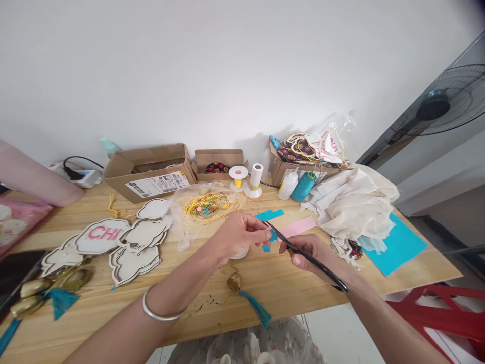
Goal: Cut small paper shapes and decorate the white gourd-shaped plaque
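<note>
In the middle of the head view my left hand (242, 233) pinches a small blue cut-out piece (273, 235) with a scalloped edge. My right hand (308, 253) grips black-handled scissors (299, 249), whose blades point up and left against that piece. Behind the hands lie a blue strip (270, 215) and a pink strip (299, 226), flat on the wooden table (295, 283). Below my left hand rests a brass bell (234, 282) with a blue tassel (257, 308). A pale round item under the left hand is mostly hidden.
Cloud-shaped wooden plaques (100, 236), more bells (34, 289) and a bag of yellow cords (208, 206) lie left. Cardboard boxes (151, 172), thread spools (255, 179) and a glue bottle (288, 184) line the wall. White cloth (352, 202) and a blue sheet (401, 245) lie right.
</note>
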### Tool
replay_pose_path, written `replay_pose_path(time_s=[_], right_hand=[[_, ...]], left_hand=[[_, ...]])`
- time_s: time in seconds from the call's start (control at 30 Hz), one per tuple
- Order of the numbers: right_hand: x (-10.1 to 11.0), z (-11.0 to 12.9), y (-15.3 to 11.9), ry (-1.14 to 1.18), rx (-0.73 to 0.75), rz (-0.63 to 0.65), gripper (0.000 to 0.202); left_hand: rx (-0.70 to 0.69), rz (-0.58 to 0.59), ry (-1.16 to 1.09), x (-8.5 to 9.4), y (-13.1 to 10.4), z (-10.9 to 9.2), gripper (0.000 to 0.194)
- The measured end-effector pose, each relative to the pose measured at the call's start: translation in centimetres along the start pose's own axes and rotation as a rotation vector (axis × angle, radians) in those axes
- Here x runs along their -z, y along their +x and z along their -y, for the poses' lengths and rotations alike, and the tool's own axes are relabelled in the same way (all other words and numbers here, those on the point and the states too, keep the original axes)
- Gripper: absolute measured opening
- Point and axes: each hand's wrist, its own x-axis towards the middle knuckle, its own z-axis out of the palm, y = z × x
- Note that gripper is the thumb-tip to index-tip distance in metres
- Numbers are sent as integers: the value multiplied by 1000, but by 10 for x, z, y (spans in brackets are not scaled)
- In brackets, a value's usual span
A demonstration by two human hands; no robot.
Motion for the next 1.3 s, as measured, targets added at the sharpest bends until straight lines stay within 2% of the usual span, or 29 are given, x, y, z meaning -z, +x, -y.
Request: replay_pose_path(time_s=[0.13,0.33,0.4,0.5,0.57,0.63,0.73,0.9,1.03,1.13,1.3], right_hand=[[-2,0,-1,-25,-22,-5,58],[-2,-10,-7,16,30,-8,63],[-1,-10,-8,24,33,-111,59],[-2,-3,-6,35,60,-395,48],[-7,7,-3,36,116,-521,42],[-12,18,1,4,147,-517,39],[-18,27,8,-24,149,-437,37],[-19,20,17,-10,138,-365,33],[-21,15,19,22,102,-380,32],[-26,9,20,89,91,-442,35],[-36,-4,25,196,154,-602,34]], left_hand=[[-17,-1,-8,-1,-1,1,11],[-2,-9,-63,0,-2,3,10],[-11,-6,-86,2,-2,3,10],[-19,-3,-100,3,-1,4,9],[-25,7,-87,3,0,4,9],[-47,28,-53,1,1,5,12],[-87,70,16,-1,3,7,16],[-144,91,173,2,5,9,17],[-195,81,285,3,5,12,16],[-158,23,173,-2,6,18,18],[-75,-110,-148,-18,3,30,21]])
